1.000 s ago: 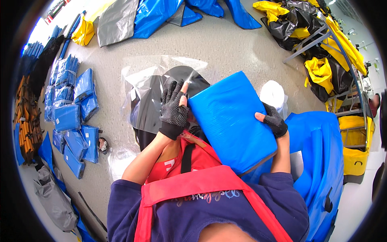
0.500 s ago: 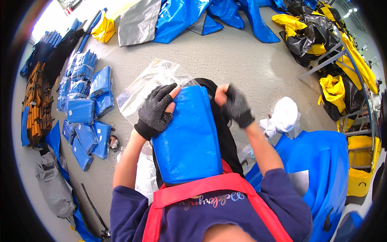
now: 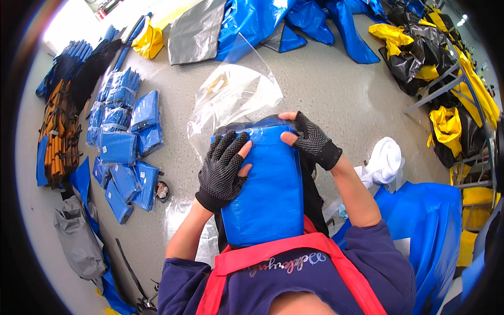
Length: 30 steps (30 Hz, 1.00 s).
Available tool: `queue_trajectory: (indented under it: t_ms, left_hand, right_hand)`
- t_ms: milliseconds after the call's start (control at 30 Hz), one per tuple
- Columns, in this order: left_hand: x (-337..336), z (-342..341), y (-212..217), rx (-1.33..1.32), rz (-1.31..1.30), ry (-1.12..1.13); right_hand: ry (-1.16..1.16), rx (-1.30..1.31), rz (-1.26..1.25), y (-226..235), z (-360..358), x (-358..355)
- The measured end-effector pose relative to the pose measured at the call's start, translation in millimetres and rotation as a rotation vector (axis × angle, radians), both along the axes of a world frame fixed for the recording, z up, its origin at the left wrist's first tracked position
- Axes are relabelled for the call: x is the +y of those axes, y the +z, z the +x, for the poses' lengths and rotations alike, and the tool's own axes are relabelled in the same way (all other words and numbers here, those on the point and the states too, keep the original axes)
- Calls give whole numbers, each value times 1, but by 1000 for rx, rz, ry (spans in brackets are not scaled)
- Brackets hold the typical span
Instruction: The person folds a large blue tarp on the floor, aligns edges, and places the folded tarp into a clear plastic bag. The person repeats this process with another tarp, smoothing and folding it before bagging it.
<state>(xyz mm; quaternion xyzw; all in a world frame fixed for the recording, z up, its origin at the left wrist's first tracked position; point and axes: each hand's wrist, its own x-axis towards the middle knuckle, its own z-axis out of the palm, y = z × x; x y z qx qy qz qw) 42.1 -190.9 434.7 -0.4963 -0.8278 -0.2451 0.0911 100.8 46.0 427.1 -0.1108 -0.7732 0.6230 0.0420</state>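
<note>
Closest to me, below my red apron straps (image 3: 294, 252), a folded blue tarp pack (image 3: 268, 194) lies on my lap, its long side running away from me. My left hand (image 3: 223, 170), in a black dotted fingerless glove, rests flat on the pack's left edge, fingers spread and pressing down, closed on nothing. My right hand (image 3: 307, 139), gloved the same way, has its grip pinching the pack's far right corner, thumb on top. Just beyond that far end, the mouth of a clear plastic bag (image 3: 236, 97) wraps over the pack's top edge and billows onto the grey floor (image 3: 336, 89). Farther left, bagged blue packs (image 3: 126, 142) lie in rows. At the far edge lie loose blue sheets (image 3: 273, 21).
</note>
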Motion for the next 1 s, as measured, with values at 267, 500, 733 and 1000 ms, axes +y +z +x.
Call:
queue_trajectory:
  t_ms: [267, 500, 733, 1000]
  left_hand:
    - [-28, -19, -62, -902, 774, 484]
    - [-45, -38, -56, -1453, 899, 321]
    - [-46, 6, -56, -1489, 926, 383]
    - [-54, 67, -34, -1579, 513, 393]
  right_hand:
    - [-104, 156, -33, -12, 6, -13]
    - [-251, 330, 363, -9, 21, -40]
    - [-89, 197, 428, -32, 66, -37]
    - [-77, -16, -599, -10, 39, -17]
